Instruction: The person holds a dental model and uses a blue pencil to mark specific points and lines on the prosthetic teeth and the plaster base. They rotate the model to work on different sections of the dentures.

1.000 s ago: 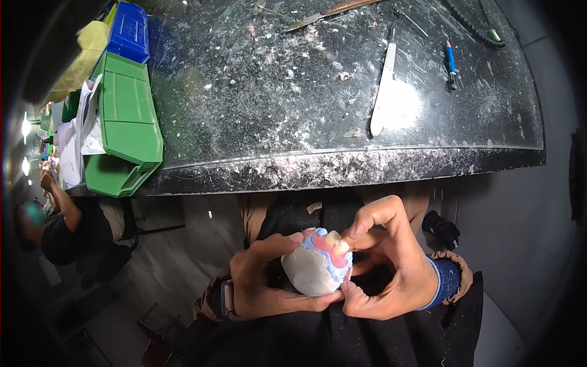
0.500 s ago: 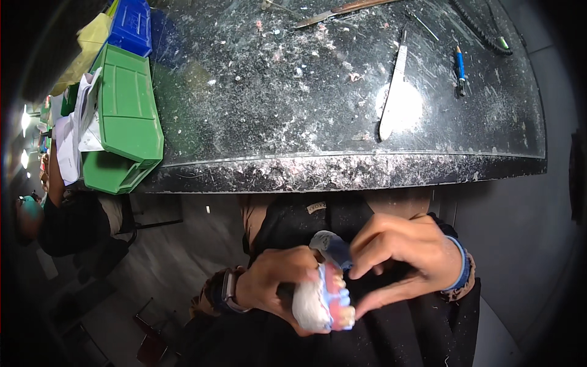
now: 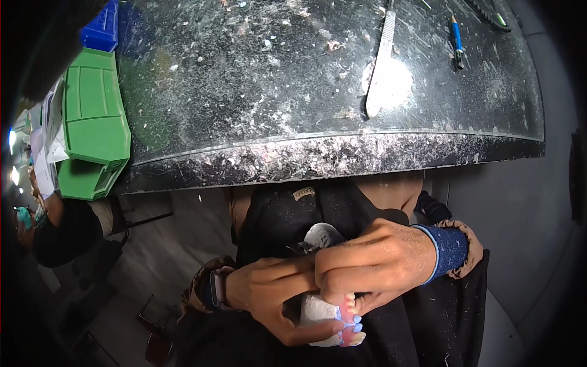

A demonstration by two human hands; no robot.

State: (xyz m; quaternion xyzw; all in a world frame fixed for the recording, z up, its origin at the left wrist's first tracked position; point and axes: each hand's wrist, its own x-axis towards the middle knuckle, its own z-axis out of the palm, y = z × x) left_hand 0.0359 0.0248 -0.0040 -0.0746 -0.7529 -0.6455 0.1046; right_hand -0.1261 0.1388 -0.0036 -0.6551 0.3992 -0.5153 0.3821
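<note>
Over my lap, my left hand (image 3: 269,296) is closed round a dental model (image 3: 319,311). It has a white plaster base, with pink gum material, blue parts and pale teeth along one side. My right hand (image 3: 376,260) lies partly over the left, its fingers bent and closed on the toothed side of the model. The fingers hide part of the teeth, so the exact contact is unclear. Just beyond my hands, a second whitish plaster piece (image 3: 323,235) rests on the dark cloth of my lap, half covered by my right hand.
Ahead is a dark bench (image 3: 244,92) strewn with white and pink shavings, thickest along its front edge (image 3: 293,159). A metal-handled knife (image 3: 380,67) and a blue pencil-like tool (image 3: 457,43) lie on it. Green (image 3: 95,113) and blue bins (image 3: 101,27) stand left. A person (image 3: 64,229) sits beyond.
My right hand has moved left and closed onto the toothed side of the model, overlapping my left hand. The bench has shifted up and left in view.
</note>
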